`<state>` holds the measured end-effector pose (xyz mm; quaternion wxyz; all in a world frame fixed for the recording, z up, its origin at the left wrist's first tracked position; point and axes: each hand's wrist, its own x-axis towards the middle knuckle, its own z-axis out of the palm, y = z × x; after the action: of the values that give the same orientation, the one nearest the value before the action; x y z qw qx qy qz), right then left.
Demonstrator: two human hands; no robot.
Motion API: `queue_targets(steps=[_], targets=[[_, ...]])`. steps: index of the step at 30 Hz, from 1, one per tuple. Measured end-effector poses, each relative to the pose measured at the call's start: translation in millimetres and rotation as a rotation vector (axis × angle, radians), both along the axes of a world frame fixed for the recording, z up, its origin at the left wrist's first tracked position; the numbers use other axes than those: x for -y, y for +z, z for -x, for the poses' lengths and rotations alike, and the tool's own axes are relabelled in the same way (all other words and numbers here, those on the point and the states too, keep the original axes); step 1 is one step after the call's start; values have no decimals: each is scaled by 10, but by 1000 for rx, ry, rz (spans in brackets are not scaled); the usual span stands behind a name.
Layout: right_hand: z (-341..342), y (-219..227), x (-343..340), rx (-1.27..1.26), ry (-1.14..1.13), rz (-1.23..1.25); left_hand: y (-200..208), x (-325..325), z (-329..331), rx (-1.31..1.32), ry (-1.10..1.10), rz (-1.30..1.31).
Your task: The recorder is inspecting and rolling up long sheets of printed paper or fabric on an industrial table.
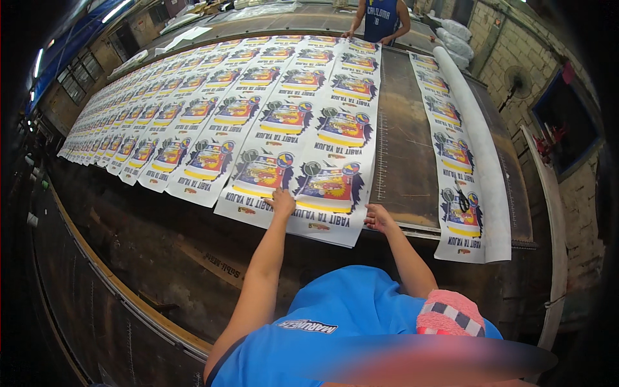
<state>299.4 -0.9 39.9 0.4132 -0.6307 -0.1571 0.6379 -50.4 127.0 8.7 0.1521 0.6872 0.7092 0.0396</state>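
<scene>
Long white printed sheets with rows of colourful logos lie side by side across the long table. My left hand (282, 202) rests on the near end of the rightmost printed sheet (309, 224), fingers spread over its print. At that sheet's near right edge is my right hand (379, 218), its fingers curled in and closed at the border. The sheet's near end hangs a little past the table edge. Farther right, a partly unrolled printed roll (480, 161) lies along the table, with black-handled scissors (463, 201) on its flat printed strip.
At the table's far side a person in a dark blue sleeveless shirt (380, 20) has a hand by the sheet's far end. A strip of brown tabletop (406, 148) separates sheet and roll. White bundles (454, 39) and a fan (516, 80) stand by the block wall.
</scene>
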Motion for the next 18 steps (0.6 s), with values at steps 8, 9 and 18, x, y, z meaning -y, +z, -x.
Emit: queue_targets(steps=[8,9,18], targets=[[126,197,57,-68,-28,-213,132,90,87,131,-100,27],[133,273,59,-61,-71,-249,147,96,88,136,-99,8],[295,1265,-5,-191,-138,-686,400,50,45,820,88,289]])
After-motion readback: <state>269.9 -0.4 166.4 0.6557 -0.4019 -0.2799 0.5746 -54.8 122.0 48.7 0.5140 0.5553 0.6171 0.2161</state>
